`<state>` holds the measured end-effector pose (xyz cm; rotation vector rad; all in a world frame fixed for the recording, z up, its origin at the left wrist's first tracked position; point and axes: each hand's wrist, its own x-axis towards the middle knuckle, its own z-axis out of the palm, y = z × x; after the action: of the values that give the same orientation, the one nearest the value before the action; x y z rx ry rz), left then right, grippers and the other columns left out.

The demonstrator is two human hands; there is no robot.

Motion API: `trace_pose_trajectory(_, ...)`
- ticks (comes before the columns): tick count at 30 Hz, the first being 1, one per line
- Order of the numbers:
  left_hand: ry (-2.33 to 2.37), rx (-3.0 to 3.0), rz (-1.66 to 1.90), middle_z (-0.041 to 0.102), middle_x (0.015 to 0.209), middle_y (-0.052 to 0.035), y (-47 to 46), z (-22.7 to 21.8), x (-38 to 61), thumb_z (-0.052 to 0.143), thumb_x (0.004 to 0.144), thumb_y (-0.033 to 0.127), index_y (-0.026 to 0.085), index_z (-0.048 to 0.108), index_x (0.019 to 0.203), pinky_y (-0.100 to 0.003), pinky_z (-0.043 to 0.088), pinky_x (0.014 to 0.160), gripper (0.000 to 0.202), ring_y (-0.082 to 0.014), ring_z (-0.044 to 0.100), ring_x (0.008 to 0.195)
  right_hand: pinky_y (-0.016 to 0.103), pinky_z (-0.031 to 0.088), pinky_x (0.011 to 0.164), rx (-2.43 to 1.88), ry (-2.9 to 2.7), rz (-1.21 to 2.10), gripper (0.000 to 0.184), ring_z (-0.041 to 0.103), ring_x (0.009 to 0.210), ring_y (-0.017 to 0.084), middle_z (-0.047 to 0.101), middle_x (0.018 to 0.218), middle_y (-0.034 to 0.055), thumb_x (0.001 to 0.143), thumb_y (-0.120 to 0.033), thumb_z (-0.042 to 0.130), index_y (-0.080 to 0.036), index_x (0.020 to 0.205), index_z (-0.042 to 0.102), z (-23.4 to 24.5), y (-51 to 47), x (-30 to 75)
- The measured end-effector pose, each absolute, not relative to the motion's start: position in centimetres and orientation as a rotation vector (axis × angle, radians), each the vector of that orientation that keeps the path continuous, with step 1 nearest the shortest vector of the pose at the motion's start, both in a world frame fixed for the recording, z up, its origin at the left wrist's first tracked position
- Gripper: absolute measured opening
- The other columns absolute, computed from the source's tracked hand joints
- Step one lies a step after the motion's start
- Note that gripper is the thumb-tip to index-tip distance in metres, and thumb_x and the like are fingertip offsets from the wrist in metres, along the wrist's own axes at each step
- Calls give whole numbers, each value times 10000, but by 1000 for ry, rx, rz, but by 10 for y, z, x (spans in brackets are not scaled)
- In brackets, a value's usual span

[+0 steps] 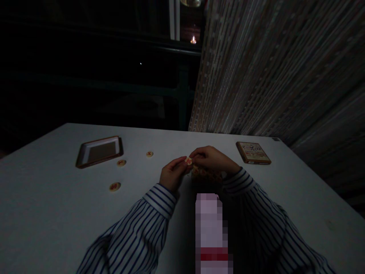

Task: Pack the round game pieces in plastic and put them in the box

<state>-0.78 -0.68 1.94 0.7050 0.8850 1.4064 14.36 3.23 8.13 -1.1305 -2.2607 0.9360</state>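
Note:
My left hand (171, 175) pinches a small round disc (188, 160) with a red mark on its pale face. My right hand (211, 158) is closed over it from the right, its fingertips touching the same disc. Under my right palm lies a cluster of several similar discs (203, 173) on the white table (57, 213), partly hidden. Three more discs lie singly to the left: one (115, 186) near, one (121, 163) by the tray, one (149, 153) farther back. Both sleeves are striped.
An open box tray (85, 150) with a dark rim sits at the back left of the table. A printed box lid (253, 152) lies at the back right. A ribbed curtain-like wall (270, 68) rises behind on the right; the left background is dark.

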Motion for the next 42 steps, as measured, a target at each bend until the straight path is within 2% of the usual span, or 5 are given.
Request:
trace_pose_trajectory(12,960,791,1400,676,695,-39,-9,22,-7,790,488,257,114,620,785,-270,496,664,371,-131,629,622,217,459,620,-1109,-2252,997,188,618,706,131,667,757,26,744,-238,540,-141,873,637,78,32,143)
trace_pose_trajectory(19,1010,817,1426,658,615,-19,-7,19,-7,783,494,278,119,608,732,-243,472,597,336,-119,608,570,235,475,671,-1063,-2259,1074,208,630,756,148,682,798,36,747,-254,550,-137,893,638,78,32,143)
trace_pose_trajectory(28,1065,814,1464,673,643,-38,-5,18,-10,769,512,297,114,641,701,-245,476,586,292,-121,604,580,232,470,666,-1114,-2300,1006,201,627,757,137,679,812,27,748,-236,564,-157,921,630,78,29,140)
trace_pose_trajectory(33,1000,756,1459,682,656,-40,-4,16,-10,761,529,318,110,657,721,-267,498,625,301,-129,618,601,226,459,634,-1130,-2282,944,226,618,734,134,669,799,29,759,-297,559,-153,920,625,77,31,141)
trace_pose_trajectory(42,940,682,1477,696,712,-50,-1,13,-10,766,526,275,114,670,761,-270,506,663,302,-139,634,643,241,420,681,-1082,-2386,693,236,593,758,131,659,846,26,794,-286,532,-168,981,616,79,28,139)
